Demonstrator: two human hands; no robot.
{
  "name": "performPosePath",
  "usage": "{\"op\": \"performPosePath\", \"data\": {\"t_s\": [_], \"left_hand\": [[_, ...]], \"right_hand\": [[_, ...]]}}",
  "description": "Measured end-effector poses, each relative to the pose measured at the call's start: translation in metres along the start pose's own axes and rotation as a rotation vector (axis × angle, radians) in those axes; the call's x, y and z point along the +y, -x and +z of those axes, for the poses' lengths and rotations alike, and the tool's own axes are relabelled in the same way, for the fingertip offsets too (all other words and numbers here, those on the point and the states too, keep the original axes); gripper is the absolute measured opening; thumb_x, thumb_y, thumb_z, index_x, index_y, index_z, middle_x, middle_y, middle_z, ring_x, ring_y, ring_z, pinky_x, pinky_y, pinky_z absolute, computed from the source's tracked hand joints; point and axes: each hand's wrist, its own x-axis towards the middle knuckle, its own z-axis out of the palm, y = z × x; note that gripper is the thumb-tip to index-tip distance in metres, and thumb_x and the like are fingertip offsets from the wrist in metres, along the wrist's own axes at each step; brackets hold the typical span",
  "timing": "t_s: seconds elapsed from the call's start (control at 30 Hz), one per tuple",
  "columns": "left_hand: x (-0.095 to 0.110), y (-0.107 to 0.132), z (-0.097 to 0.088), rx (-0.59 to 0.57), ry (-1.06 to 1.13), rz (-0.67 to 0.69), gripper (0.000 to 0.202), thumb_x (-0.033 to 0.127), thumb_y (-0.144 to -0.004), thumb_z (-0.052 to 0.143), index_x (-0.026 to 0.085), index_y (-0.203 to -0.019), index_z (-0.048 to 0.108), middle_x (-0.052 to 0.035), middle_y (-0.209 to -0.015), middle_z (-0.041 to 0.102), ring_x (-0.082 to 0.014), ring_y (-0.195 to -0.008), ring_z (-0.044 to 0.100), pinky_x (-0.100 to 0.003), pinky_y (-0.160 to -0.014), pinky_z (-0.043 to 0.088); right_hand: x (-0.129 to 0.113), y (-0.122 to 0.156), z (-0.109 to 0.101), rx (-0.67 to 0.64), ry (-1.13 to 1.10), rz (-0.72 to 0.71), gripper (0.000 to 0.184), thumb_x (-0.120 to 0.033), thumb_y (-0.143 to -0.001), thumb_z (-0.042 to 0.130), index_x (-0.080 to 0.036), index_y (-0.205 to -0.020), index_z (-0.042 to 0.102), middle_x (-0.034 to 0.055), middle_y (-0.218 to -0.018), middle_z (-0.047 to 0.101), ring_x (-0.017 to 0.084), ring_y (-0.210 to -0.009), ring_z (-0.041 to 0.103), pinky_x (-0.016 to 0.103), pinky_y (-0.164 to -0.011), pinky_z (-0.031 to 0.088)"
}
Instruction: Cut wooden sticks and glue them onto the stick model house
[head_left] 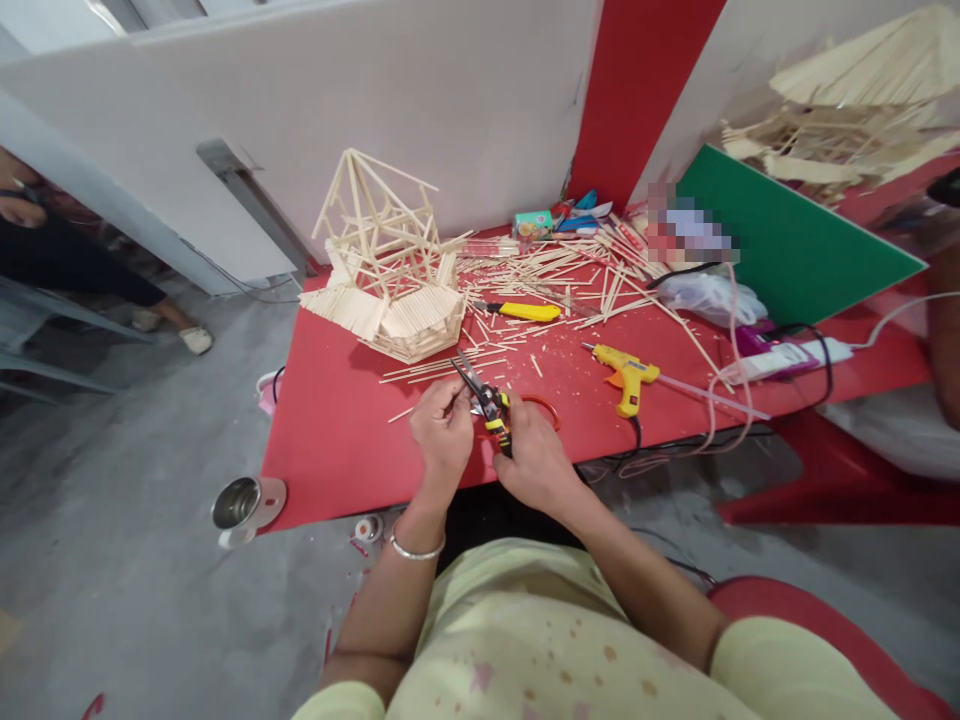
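Note:
My right hand (534, 458) is closed around the yellow-and-black handles of a pair of cutting pliers (484, 400), whose blades point up and left over the red table (337, 440). My left hand (442, 428) is pinched beside the blades, holding a thin wooden stick that is too small to see clearly. A stick-built house model (386, 265) stands on the table just beyond my hands. Loose wooden sticks (570, 275) lie scattered across the table's middle and back.
A yellow glue gun (628, 378) with its cord lies right of my hands. A yellow utility knife (521, 311), a white power strip (787, 358), a green board (787, 235) and a steel cup (236, 503) are around. Another person sits at far left (45, 240).

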Motion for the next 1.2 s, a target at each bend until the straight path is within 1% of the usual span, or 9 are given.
{"op": "performPosePath", "data": {"t_s": [0.2, 0.33, 0.47, 0.53, 0.67, 0.87, 1.0, 1.1, 1.2], "left_hand": [[0.001, 0.002, -0.005, 0.002, -0.032, -0.025, 0.015, 0.021, -0.093, 0.060, 0.019, -0.090, 0.075, -0.0044, -0.084, 0.072, -0.0171, -0.079, 0.067, -0.027, -0.072, 0.052], [0.004, 0.001, -0.011, 0.013, -0.063, -0.023, 0.016, 0.021, -0.092, 0.060, 0.018, -0.091, 0.075, -0.0045, -0.083, 0.072, -0.0172, -0.078, 0.065, -0.028, -0.072, 0.051], [0.001, -0.002, -0.014, 0.018, -0.078, -0.015, 0.016, 0.020, -0.092, 0.060, 0.017, -0.091, 0.075, -0.0046, -0.083, 0.072, -0.0173, -0.077, 0.065, -0.029, -0.073, 0.051], [0.000, -0.003, -0.015, 0.025, -0.070, -0.016, 0.016, 0.021, -0.092, 0.060, 0.018, -0.091, 0.075, -0.0046, -0.084, 0.072, -0.0171, -0.076, 0.065, -0.029, -0.073, 0.051], [0.000, -0.003, -0.016, 0.042, -0.047, -0.002, 0.015, 0.021, -0.093, 0.060, 0.018, -0.090, 0.075, -0.0046, -0.085, 0.073, -0.0176, -0.080, 0.066, -0.029, -0.076, 0.052], [-0.001, 0.002, -0.016, 0.059, 0.011, -0.029, 0.017, 0.024, -0.094, 0.060, 0.019, -0.093, 0.076, -0.0039, -0.083, 0.072, -0.0165, -0.076, 0.067, -0.028, -0.073, 0.053], [-0.001, 0.003, -0.016, 0.073, -0.006, -0.011, 0.017, 0.023, -0.094, 0.060, 0.020, -0.093, 0.076, -0.0038, -0.083, 0.072, -0.0165, -0.076, 0.067, -0.028, -0.073, 0.053], [0.001, 0.002, -0.016, 0.085, -0.021, 0.005, 0.016, 0.023, -0.093, 0.060, 0.020, -0.094, 0.076, -0.0038, -0.084, 0.072, -0.0167, -0.077, 0.067, -0.028, -0.072, 0.052], [0.005, 0.002, -0.014, 0.088, -0.038, 0.043, 0.016, 0.021, -0.093, 0.060, 0.019, -0.095, 0.076, -0.0048, -0.087, 0.074, -0.0173, -0.080, 0.068, -0.029, -0.075, 0.053]], "right_hand": [[-0.010, 0.001, 0.000, -0.046, -0.178, 0.049, 0.063, -0.016, -0.074, 0.055, -0.018, -0.136, 0.042, 0.0150, -0.124, 0.061, 0.029, -0.114, 0.060, 0.046, -0.097, 0.049], [-0.019, 0.000, 0.000, -0.067, -0.238, 0.089, 0.052, -0.015, -0.072, 0.055, -0.020, -0.123, 0.048, 0.0116, -0.114, 0.064, 0.027, -0.104, 0.062, 0.043, -0.090, 0.050], [-0.022, -0.002, 0.004, -0.075, -0.284, 0.088, 0.042, -0.016, -0.072, 0.055, -0.020, -0.113, 0.049, 0.0094, -0.105, 0.063, 0.026, -0.096, 0.060, 0.043, -0.086, 0.051], [-0.021, -0.002, 0.007, -0.074, -0.316, 0.065, 0.045, -0.015, -0.072, 0.054, -0.019, -0.117, 0.049, 0.0096, -0.108, 0.063, 0.026, -0.100, 0.059, 0.045, -0.090, 0.050], [-0.022, -0.003, 0.010, -0.060, -0.357, -0.002, 0.063, -0.014, -0.072, 0.054, -0.021, -0.134, 0.044, 0.0119, -0.127, 0.059, 0.028, -0.117, 0.055, 0.049, -0.102, 0.046], [-0.024, -0.001, 0.011, -0.052, -0.232, 0.004, 0.069, -0.017, -0.075, 0.054, -0.016, -0.142, 0.038, 0.0188, -0.134, 0.055, 0.033, -0.127, 0.052, 0.055, -0.106, 0.045], [-0.025, 0.002, 0.015, -0.016, -0.225, 0.015, 0.064, -0.018, -0.076, 0.054, -0.017, -0.138, 0.039, 0.0174, -0.129, 0.057, 0.032, -0.124, 0.055, 0.054, -0.104, 0.046], [-0.028, 0.003, 0.017, -0.001, -0.308, 0.020, 0.059, -0.016, -0.074, 0.054, -0.019, -0.132, 0.042, 0.0137, -0.124, 0.059, 0.029, -0.115, 0.058, 0.051, -0.101, 0.049], [-0.031, 0.004, 0.020, 0.006, -0.376, 0.039, 0.058, -0.015, -0.074, 0.053, -0.021, -0.130, 0.043, 0.0126, -0.123, 0.060, 0.027, -0.111, 0.060, 0.050, -0.099, 0.050]]}}
